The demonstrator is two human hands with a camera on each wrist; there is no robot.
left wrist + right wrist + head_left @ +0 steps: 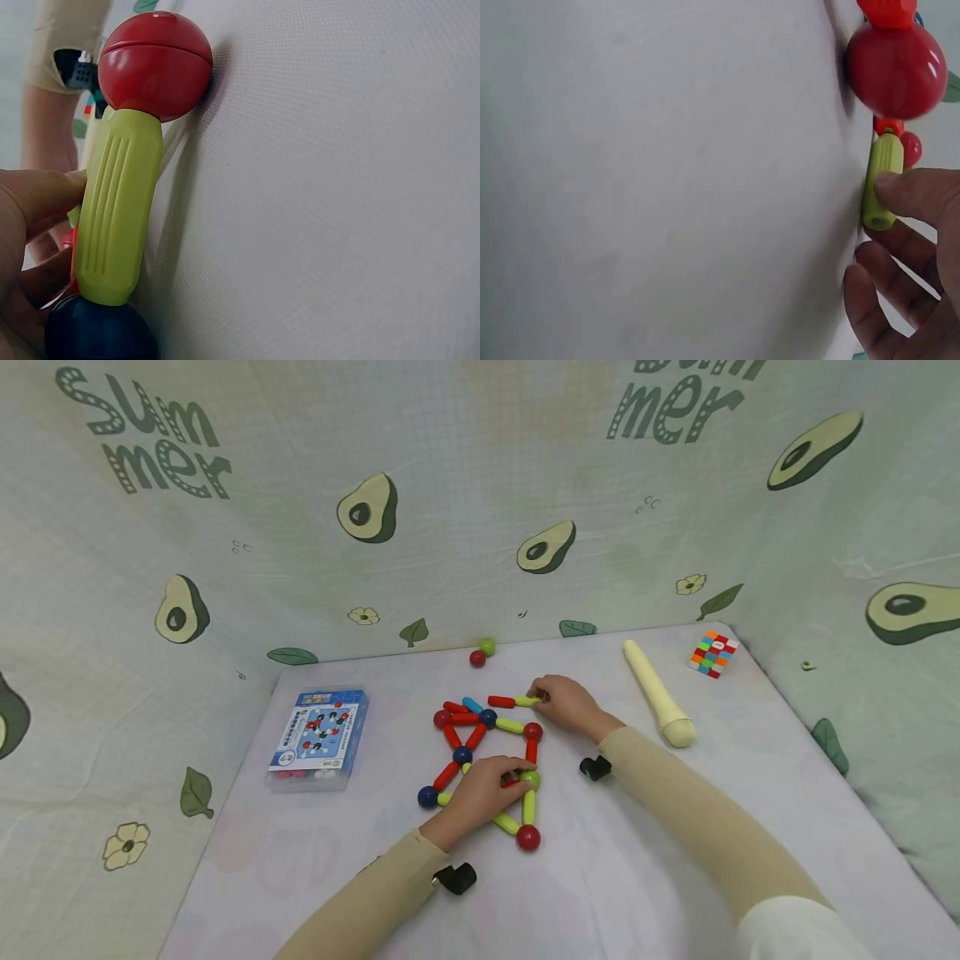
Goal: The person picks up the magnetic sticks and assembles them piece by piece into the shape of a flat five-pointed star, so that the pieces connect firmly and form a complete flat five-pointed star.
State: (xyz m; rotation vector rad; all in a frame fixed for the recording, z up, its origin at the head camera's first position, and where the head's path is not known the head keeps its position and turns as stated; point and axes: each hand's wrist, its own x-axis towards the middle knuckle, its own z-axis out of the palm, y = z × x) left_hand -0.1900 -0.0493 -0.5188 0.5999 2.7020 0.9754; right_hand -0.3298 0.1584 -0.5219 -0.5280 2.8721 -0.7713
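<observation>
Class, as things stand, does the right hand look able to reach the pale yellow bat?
Probably yes: only tablecloth shows between the right hand and the pale yellow bat, though the green rod that hand pinches may need releasing first.

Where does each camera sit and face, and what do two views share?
Head: on the head, facing forward and down at the ball-and-rod model; left hand, right hand and sleeves show.
Left wrist: on that wrist, facing a green rod joining a red ball and blue ball; part of the left hand shows, right arm beyond.
Right wrist: on that wrist, facing the pinched rod; part of the right hand shows.
Head and right wrist share that rod and hand.
</observation>
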